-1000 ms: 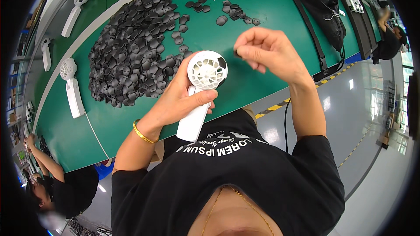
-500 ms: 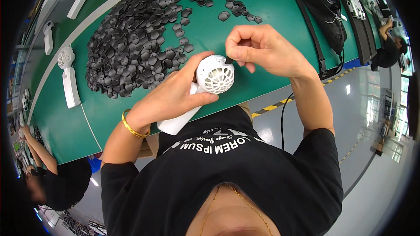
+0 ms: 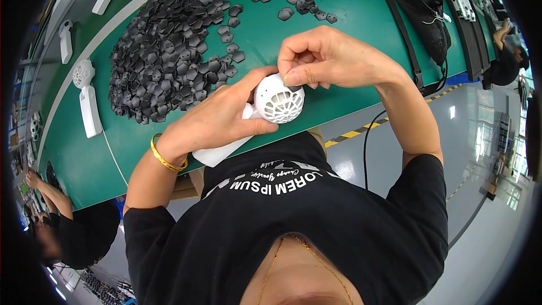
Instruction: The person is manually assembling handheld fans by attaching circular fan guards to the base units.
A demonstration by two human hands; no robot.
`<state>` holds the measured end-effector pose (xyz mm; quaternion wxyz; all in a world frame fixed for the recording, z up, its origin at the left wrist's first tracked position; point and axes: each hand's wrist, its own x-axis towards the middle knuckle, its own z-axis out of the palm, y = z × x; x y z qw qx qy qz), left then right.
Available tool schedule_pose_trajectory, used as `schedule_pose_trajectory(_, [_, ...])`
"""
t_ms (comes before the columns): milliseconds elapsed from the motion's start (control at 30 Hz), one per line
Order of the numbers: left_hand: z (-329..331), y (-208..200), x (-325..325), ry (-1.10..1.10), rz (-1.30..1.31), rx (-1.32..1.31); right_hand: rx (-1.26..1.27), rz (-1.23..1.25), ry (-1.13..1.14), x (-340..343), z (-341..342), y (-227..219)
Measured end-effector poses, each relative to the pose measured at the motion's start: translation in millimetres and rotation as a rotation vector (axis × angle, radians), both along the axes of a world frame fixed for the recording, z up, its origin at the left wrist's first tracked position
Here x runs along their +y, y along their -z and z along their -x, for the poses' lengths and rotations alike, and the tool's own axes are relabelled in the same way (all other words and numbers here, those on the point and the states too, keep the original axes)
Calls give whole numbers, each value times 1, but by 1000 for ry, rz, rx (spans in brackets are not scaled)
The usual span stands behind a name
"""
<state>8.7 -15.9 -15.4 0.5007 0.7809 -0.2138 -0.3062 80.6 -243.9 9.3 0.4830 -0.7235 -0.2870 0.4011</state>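
A white handheld fan (image 3: 280, 101) with a round, ball-shaped head and open grille lies in my left hand (image 3: 223, 114). My left fingers and thumb close round the head's left side; the fan's handle (image 3: 217, 152) slants down past the table edge. With thumb and forefinger, my right hand (image 3: 316, 62) pinches a small black pentagon piece (image 3: 293, 87) against the upper right of the fan's head. Most of that piece hides behind the fingertips. Its other fingers curl in.
A big heap of black pentagon pieces (image 3: 164, 51) covers the left of the green table (image 3: 350, 0), with a few strays (image 3: 305, 5) farther back. Another white fan (image 3: 87, 99) lies at far left. A black bag (image 3: 415, 11) rests at right. Co-workers sit at both sides.
My right hand has moved slightly left and pressed the black piece lower against the fan's head. The fan's head has turned a little in my left hand.
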Motion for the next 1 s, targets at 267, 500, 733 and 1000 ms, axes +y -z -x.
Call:
schedule_pose_trajectory(267, [1,6,0,-17,23,4,101,-129,35,1,-2,23])
schedule_pose_trajectory(500, [1,10,1,-15,69,34,13,-75,81,1,4,16])
schedule_pose_trajectory(733, [2,9,2,-53,95,44,-251,22,201,4,28,0])
schedule_pose_trajectory(1000, [2,5,2,-55,46,47,-171,10,240,2,24,2])
